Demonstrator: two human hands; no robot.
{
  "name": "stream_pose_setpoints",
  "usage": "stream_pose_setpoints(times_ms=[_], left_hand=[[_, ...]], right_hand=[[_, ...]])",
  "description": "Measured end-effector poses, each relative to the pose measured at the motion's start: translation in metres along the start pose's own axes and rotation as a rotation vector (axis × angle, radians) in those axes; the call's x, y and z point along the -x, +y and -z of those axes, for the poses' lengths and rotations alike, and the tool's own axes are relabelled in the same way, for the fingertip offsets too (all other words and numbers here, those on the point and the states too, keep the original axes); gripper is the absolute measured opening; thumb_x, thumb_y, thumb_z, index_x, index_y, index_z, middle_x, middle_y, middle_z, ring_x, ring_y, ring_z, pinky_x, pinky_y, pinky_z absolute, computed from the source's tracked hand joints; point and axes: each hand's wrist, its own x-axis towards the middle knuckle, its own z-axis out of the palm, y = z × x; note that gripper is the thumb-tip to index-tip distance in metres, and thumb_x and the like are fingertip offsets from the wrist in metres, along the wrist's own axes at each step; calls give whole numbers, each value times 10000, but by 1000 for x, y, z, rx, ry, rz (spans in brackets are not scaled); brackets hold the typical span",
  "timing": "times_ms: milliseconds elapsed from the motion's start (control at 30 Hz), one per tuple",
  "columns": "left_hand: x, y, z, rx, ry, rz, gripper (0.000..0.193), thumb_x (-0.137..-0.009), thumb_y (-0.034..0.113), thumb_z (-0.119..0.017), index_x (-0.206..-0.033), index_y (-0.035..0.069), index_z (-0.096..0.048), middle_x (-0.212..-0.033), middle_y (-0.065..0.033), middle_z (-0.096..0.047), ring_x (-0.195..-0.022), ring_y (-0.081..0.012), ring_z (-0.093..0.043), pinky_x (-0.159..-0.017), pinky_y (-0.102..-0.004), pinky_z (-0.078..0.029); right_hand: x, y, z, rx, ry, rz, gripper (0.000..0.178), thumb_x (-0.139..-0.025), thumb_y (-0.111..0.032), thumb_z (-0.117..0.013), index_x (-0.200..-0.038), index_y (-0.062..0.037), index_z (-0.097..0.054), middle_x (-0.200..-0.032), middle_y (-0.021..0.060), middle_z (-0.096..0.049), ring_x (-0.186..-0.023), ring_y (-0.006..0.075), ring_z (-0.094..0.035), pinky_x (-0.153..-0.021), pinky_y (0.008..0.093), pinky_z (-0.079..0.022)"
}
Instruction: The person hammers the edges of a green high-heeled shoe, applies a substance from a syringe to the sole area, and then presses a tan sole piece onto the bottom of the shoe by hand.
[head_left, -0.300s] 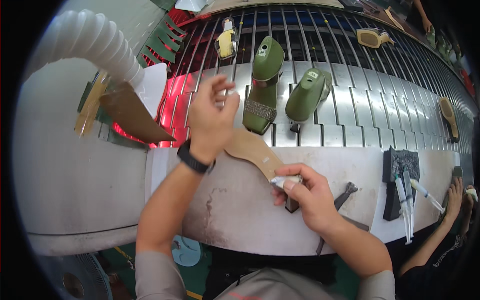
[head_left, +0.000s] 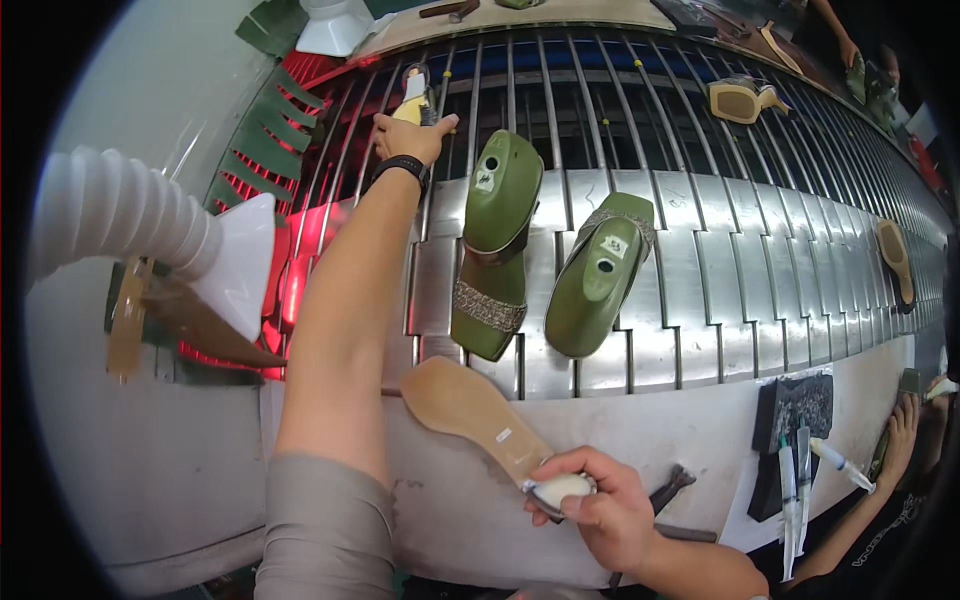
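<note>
My left hand reaches far forward over the metal slats, thumb and fingers spread around the near end of a yellow, white and black piece whose kind I cannot make out. Whether it touches the piece is unclear. In my right hand is a small white wad, pinched between thumb and fingers. It is at the narrow end of a tan shoe sole, lying on the worktable with a small white label. Two green heeled sandals with glittery straps rest on the slatted conveyor.
A white ribbed duct with a flared hood stands at the left. On the worktable lie a dark hammer and several syringes by a black block. A co-worker's hand is at the right edge.
My left hand has gone forward from above the sole to the yellow piece, its fingers spreading. My right hand keeps the white wad by the sole. The view has shifted.
</note>
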Motion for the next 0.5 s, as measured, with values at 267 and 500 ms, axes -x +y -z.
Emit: stream_pose_setpoints(times_ms=[267, 500], left_hand=[[15, -45, 38, -106, 138, -179, 974, -740, 308, -881, -1526, 33, -375, -1470, -281, -505, -1374, -447, -517, -1127, -565, -458], [245, -140, 201, 102, 207, -619, 853, -757, 131, -869, -1491, 8, -451, -1318, -232, -572, -1239, -421, -572, -1069, -487, -472]], right_hand=[[-2, 1, -10, 229, 19, 47, 228, -953, -76, -616, -1159, 19, -636, -1032, 155, -708, -903, 203, -690, -814, 364, -565], [-4, 18, -7, 226, 111, 330, 119, -954, -25, -635, -1069, -1, -652, -936, 105, -705, -801, 140, -661, -742, 295, -556]])
